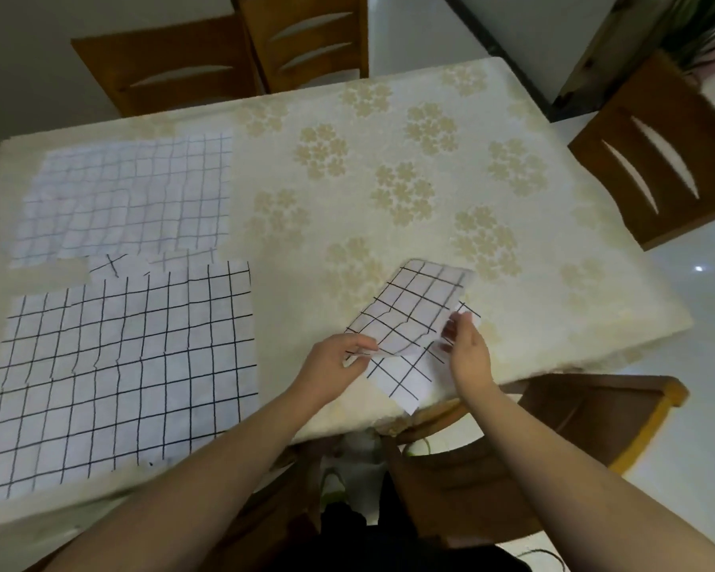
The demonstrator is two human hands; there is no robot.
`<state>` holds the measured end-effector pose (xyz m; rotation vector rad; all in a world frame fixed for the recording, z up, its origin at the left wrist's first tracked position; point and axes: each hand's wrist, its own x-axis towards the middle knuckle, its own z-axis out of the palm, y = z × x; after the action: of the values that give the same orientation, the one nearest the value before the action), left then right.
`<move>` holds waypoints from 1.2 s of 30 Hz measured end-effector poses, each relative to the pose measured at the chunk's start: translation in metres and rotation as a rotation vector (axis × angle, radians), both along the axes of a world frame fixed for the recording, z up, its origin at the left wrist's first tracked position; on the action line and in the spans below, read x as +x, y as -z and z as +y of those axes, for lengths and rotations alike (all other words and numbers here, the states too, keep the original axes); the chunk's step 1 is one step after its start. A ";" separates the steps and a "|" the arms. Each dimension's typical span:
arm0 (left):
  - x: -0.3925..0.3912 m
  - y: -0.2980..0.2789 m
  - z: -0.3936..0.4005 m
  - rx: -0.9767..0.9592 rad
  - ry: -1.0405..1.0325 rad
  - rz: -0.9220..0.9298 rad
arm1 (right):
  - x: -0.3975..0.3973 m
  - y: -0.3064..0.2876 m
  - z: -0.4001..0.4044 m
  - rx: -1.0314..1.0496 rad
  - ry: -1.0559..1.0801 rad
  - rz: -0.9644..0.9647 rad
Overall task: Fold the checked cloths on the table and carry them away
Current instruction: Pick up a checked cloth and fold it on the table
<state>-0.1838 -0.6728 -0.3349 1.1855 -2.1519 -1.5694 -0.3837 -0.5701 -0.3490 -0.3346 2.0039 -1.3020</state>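
Near the table's right edge, the left hand and right hand each pinch the small white black-checked cloth, half folded.

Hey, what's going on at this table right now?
A person is folding a small checked cloth near the front edge of the table. The left hand pinches one corner and the right hand grips the other side, with the cloth partly doubled over. Two larger checked cloths, one nearer and one farther back, lie spread flat on the left part of the table, not yet folded. Wooden chairs stand around it.
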 end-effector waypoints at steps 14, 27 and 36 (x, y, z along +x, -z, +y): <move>0.005 0.038 0.013 -0.256 0.495 -0.245 | -0.006 0.006 0.037 -0.032 0.068 -0.252; 0.003 0.059 0.000 -0.522 0.289 -0.624 | 0.003 0.023 0.019 0.198 -0.597 0.781; -0.003 0.078 0.012 -0.591 0.315 -0.683 | 0.033 0.051 -0.026 0.135 -1.100 0.965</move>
<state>-0.1868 -0.6611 -0.4131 1.3213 -3.0428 -0.5082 -0.3506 -0.5958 -0.3998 -1.9328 1.9704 -0.2551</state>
